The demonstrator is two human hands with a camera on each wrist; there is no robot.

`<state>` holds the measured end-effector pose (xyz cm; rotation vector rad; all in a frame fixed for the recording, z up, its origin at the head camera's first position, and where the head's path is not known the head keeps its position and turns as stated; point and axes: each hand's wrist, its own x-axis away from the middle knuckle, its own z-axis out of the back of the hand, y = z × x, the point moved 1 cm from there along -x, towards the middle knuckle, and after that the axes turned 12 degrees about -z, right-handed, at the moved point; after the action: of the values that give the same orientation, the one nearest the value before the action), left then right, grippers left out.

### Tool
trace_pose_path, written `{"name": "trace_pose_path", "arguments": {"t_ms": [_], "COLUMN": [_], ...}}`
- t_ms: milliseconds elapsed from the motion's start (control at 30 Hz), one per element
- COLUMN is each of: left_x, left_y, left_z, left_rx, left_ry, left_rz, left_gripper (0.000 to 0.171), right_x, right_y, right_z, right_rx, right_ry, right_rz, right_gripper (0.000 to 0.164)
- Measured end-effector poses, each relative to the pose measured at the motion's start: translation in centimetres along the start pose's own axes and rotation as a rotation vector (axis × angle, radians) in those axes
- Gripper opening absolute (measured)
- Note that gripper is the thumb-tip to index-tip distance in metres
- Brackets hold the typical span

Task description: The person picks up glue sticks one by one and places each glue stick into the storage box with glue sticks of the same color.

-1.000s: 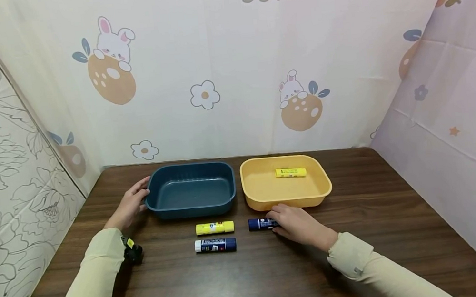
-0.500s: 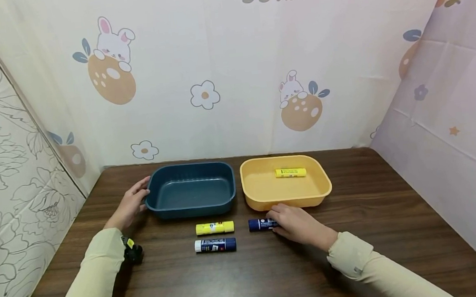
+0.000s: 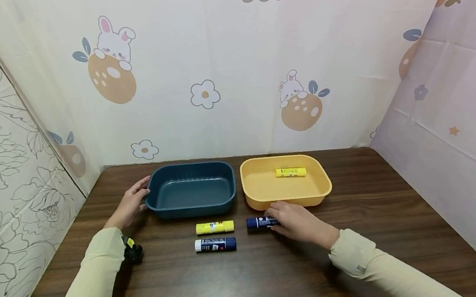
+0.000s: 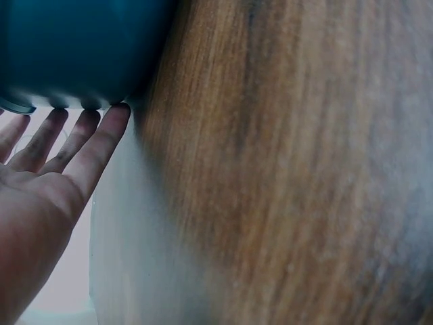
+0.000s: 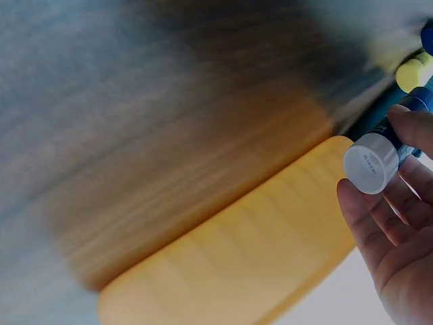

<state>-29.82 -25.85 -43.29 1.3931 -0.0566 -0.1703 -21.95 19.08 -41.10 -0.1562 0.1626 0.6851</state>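
My right hand [image 3: 298, 224] pinches a dark blue glue stick [image 3: 256, 222] between thumb and fingers, just in front of the yellow tray [image 3: 286, 203]. In the right wrist view the stick's white end [image 5: 371, 164] points toward the camera; the hand covers part of its body. On the left, my left hand [image 3: 130, 204] reaches to the dark blue tray [image 3: 192, 212], its outstretched fingertips [image 4: 118, 116] against the tray's side wall. A yellow glue stick [image 3: 214, 227] lies in front of that tray. Nearer me is another dark blue glue stick [image 3: 215, 245] with a white end.
One more yellow glue stick [image 3: 290, 172] lies inside the yellow tray. Both trays stand side by side at the back of the brown wooden table [image 3: 217, 289], close to a patterned curtain [image 3: 228, 49]. A small black device [image 3: 132, 250] sits at the left wrist.
The right hand, with the dark blue glue stick, has shifted very slightly left and up in the head view. My left hand and the trays stay where they were.
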Motion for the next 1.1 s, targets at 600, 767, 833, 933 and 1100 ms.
{"name": "trace_pose_path", "arguments": {"t_ms": [600,767,833,933,1100], "left_x": [0.0,0.1,0.1,0.0,-0.2], "left_y": [-0.2,-0.1,0.0,0.0,-0.1], "left_z": [0.1,0.0,-0.1,-0.1,0.0], "left_rx": [0.022,0.021,0.018,0.026,0.053], "left_ry": [0.003,0.006,0.0,-0.003,-0.003], "left_rz": [-0.003,0.002,-0.002,0.002,0.014], "left_gripper": [0.055,0.055,0.055,0.055,0.056], "right_x": [-2.2,-3.7,-4.3,-5.1,-6.2], "right_y": [-1.9,-2.7,-3.0,-3.4,-4.0], "right_z": [3.2,3.7,3.8,4.0,4.2], "right_rx": [-0.031,-0.019,-0.011,-0.015,-0.052], "right_ry": [0.009,0.015,0.015,0.017,0.027], "right_rz": [-0.004,-0.015,-0.021,-0.022,-0.006], "right_gripper": [0.026,0.026,0.026,0.026,0.026]}}
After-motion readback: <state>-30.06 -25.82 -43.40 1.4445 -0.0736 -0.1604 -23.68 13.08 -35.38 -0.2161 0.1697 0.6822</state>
